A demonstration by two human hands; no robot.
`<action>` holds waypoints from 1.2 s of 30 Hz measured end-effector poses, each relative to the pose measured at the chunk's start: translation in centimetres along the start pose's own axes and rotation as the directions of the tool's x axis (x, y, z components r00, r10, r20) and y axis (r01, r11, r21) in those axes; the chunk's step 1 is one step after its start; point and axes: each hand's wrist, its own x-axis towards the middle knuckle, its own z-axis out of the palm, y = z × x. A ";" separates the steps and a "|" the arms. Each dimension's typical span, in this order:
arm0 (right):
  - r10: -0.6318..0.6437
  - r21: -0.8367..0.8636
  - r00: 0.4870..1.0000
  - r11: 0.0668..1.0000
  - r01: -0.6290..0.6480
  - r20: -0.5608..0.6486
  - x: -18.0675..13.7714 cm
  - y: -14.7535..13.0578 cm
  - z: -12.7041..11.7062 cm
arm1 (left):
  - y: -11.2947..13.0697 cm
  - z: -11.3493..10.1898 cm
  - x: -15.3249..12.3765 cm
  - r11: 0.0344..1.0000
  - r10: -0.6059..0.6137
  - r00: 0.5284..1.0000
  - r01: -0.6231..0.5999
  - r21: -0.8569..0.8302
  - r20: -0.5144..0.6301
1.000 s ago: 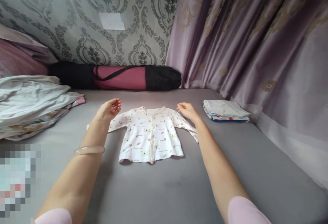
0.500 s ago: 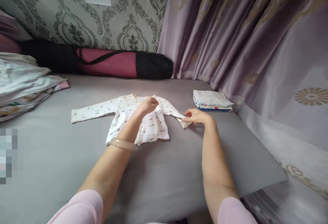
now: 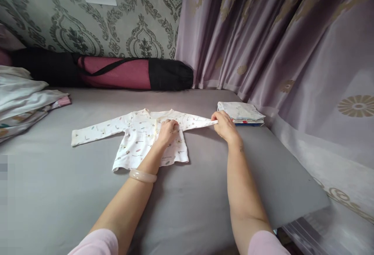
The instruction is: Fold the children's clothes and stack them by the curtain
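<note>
A small white baby shirt (image 3: 138, 140) with a scattered print lies spread on the grey bed surface, its left-hand sleeve stretched out flat. My left hand (image 3: 168, 131), with a pale bangle at the wrist, is on the chest of the shirt. Its fingers are curled and together against the cloth; the fingertips are partly hidden. At the right, my right hand (image 3: 224, 125) pinches the cuff of the other sleeve, which is drawn out taut and narrow. That hand is just in front of a folded stack of cloths (image 3: 241, 111).
A rumpled heap of clothes (image 3: 23, 95) is at the left. Along the wall lies a long black and dark pink bag (image 3: 117, 74). Purple curtains (image 3: 263, 44) hang at the right, beside the bed's edge (image 3: 304, 173).
My right hand has pulled the cuff outward and away from me, straightening the bent sleeve. My left hand has come down lower onto the shirt's chest. The view has shifted slightly.
</note>
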 end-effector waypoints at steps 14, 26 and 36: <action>0.340 0.031 0.921 0.936 -0.352 0.192 0.6 3.4 1.7 | -0.5 0.4 0.2 0.999 0.053 0.999 -0.053 -0.006 0.000; 0.377 0.326 0.919 0.860 -0.393 0.112 2.3 5.2 5.0 | 0.6 -2.3 2.3 0.987 -0.112 0.984 0.095 0.128 0.136; 0.480 0.509 0.845 0.802 -0.313 -0.235 2.8 2.0 5.9 | 0.3 0.5 5.3 0.968 0.179 0.980 -0.192 0.162 0.092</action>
